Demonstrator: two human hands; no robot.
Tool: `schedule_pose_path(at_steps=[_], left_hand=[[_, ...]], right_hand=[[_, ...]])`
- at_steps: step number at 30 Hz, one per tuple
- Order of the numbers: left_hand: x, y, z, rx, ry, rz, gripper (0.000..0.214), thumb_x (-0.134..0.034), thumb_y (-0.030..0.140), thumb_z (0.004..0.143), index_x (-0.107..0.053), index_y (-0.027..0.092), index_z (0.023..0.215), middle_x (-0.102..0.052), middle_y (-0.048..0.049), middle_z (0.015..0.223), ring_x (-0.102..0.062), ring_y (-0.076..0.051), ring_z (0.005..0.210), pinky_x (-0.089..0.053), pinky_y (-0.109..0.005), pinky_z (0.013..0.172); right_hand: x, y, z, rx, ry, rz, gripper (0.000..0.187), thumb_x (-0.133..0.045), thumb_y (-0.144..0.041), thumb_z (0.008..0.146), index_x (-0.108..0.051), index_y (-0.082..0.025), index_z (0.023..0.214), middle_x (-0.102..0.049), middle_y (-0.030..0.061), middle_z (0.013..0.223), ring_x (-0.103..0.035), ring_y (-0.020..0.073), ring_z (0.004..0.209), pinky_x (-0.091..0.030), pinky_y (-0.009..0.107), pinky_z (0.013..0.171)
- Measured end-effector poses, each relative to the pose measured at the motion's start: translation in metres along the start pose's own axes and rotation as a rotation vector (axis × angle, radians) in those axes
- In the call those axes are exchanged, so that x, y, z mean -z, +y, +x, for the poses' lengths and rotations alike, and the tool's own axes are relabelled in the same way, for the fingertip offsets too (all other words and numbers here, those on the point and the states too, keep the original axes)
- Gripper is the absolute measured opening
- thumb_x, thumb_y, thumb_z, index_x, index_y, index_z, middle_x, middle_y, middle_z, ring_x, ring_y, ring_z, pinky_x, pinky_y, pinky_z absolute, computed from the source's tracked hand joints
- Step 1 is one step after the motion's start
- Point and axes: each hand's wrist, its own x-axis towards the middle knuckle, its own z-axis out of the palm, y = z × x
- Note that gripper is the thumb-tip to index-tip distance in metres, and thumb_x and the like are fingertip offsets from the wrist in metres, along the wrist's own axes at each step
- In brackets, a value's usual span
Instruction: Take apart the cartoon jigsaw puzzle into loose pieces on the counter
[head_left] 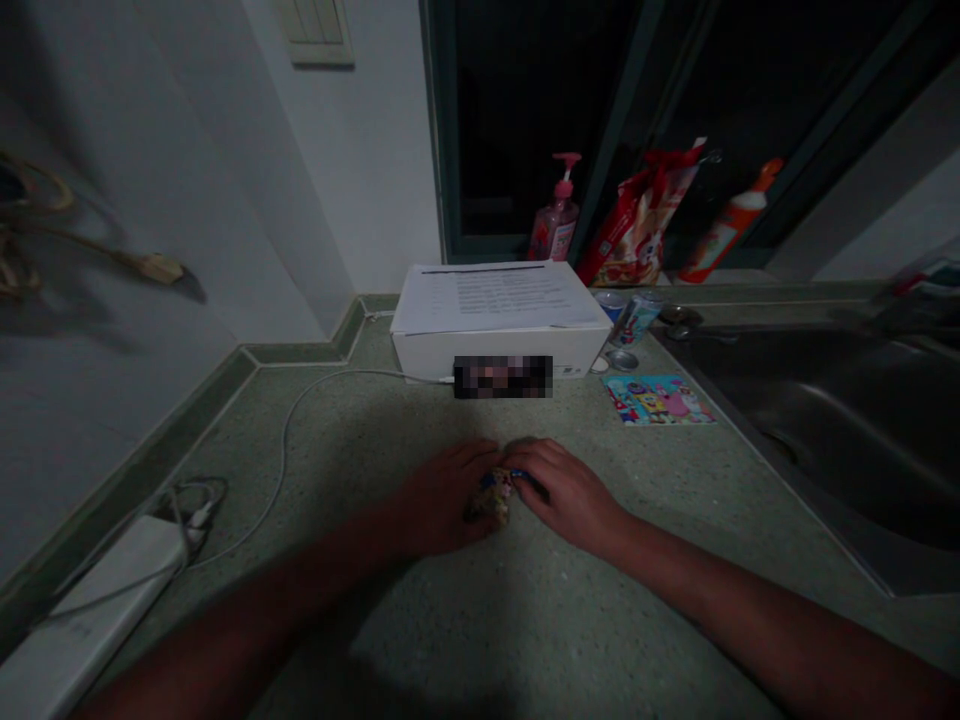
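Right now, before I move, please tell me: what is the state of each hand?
Left hand: closed, holding a small packet.
Right hand: closed, holding the small packet too.

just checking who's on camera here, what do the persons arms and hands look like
The left hand and right hand are bare, with no gloves. The left forearm and right forearm show no sleeves, and no watch, band or ring can be made out in the dim light.

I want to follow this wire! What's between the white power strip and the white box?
In the head view, a thin white cable runs across the speckled countertop between the white power strip and the white box.
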Motion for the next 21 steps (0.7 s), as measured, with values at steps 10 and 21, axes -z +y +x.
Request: schedule_pose_path(at_steps=[10, 21], left_hand=[[-0.013, -0.011, 0.014, 0.055, 0.165, -0.047, 0.031, -0.06, 0.016, 0.098, -0.067, 0.02, 0.127, -0.075, -0.0088, 0.122, -0.069, -0.026, 0.117, -0.056, -0.045, 0.106], [-0.011, -0.018, 0.016, 0.25, 0.287, -0.274, 0.037, -0.057, 0.01, 0.093, -0.069, 0.021, 0.127, -0.079, -0.0073, 0.116, -0.076, -0.021, 0.105, -0.062, -0.039, 0.098]], right_hand=[[0.001, 0.002, 0.004, 0.007, 0.078, 0.036, 0.031, -0.051, -0.008, 0.101, -0.066, -0.024, 0.122, -0.074, 0.0106, 0.121, -0.07, 0.0248, 0.114, -0.061, 0.047, 0.097], [0.003, -0.008, 0.009, -0.085, -0.111, 0.008, 0.057, -0.075, -0.031, 0.092, -0.055, -0.019, 0.145, -0.068, 0.0171, 0.141, -0.064, 0.0338, 0.13, -0.052, 0.056, 0.108]])
